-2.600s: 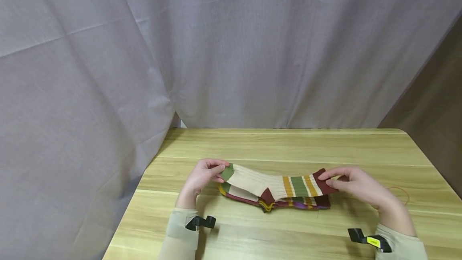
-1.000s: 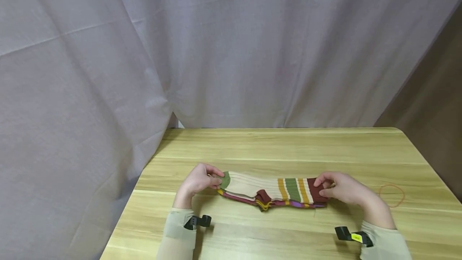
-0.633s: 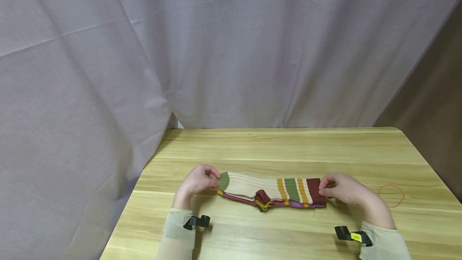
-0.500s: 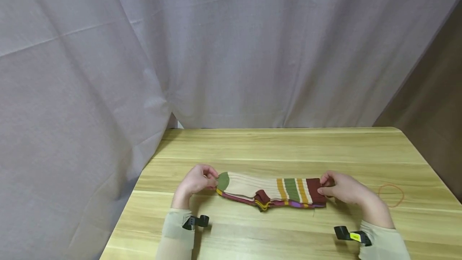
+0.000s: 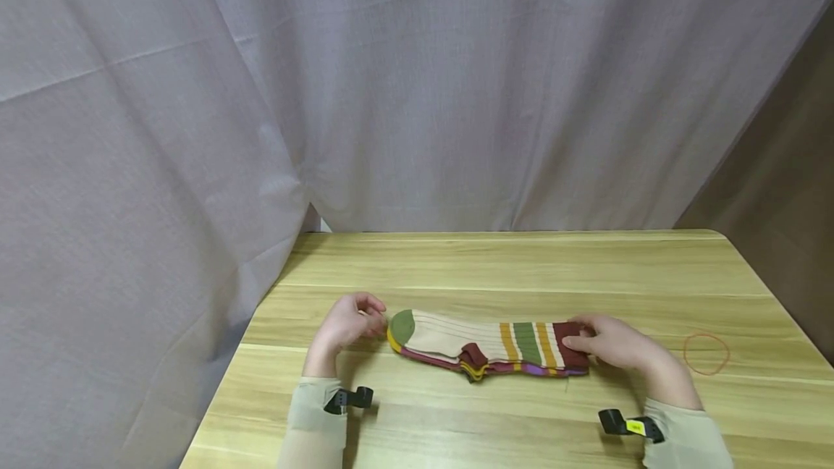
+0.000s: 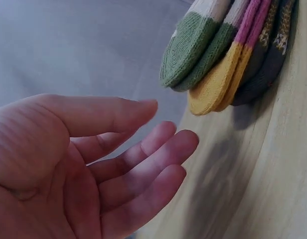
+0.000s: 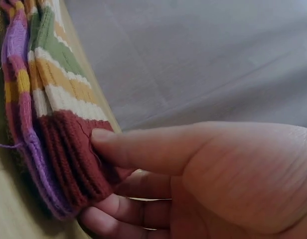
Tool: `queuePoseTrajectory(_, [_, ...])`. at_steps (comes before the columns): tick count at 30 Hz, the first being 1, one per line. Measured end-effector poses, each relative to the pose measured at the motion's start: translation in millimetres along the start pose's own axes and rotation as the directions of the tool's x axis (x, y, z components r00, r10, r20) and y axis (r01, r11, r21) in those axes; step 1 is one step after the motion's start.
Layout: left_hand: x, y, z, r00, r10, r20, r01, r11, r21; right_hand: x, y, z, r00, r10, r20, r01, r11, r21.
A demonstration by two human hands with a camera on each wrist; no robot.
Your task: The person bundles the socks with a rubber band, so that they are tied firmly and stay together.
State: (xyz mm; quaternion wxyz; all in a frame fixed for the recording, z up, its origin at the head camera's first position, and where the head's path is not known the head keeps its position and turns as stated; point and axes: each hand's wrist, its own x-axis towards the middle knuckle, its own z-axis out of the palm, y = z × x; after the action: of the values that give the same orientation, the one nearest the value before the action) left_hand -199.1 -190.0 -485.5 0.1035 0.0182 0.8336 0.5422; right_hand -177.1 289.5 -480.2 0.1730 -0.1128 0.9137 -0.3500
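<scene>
Several socks lie in a flat stack on the table. On top is a cream sock [image 5: 449, 333] with a green toe, a maroon heel and cuff, and green and mustard stripes. In the left wrist view, yellow-toed magenta socks [image 6: 218, 87] and dark grey socks [image 6: 263, 64] lie beneath it. My left hand [image 5: 348, 322] is just left of the toes, apart from them, fingers loosely bent and holding nothing. At the other end my right hand [image 5: 612, 341] pinches the maroon cuff [image 7: 76, 154], thumb on top and fingers at the underside.
A thin orange loop [image 5: 706, 353], like a rubber band, lies right of the socks. The wooden table [image 5: 456, 266] ends at a grey curtain [image 5: 417, 93] behind and to the left. A loose purple thread [image 7: 8, 146] sticks out from the stack.
The top cream sock has come down onto the stack. My left hand has let go of its green toe and drawn left; my right hand has moved farther over the cuff.
</scene>
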Motion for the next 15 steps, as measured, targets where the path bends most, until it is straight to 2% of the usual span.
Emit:
queuePoseTrajectory(5, [1.9, -2.6, -1.1, 1.000, 0.004, -0.027, -0.005, 1.000, -0.016, 0.4, 1.6, 3.5, 0.999, 0.030, 0.013, -0.031, 0.998, 0.055])
queuePoseTrajectory(10, [3.1, -4.5, -2.7, 0.999, -0.002, -0.047, 0.001, 1.000, -0.026, 1.7, 2.0, 6.6, 0.998, 0.058, 0.007, -0.058, 0.996, 0.066])
queuePoseTrajectory(15, [1.7, -3.6, -4.0, 0.999, -0.008, -0.052, 0.007, 1.000, -0.024, 0.2, 0.0, 9.5, 0.999, 0.034, -0.002, -0.033, 0.993, 0.118])
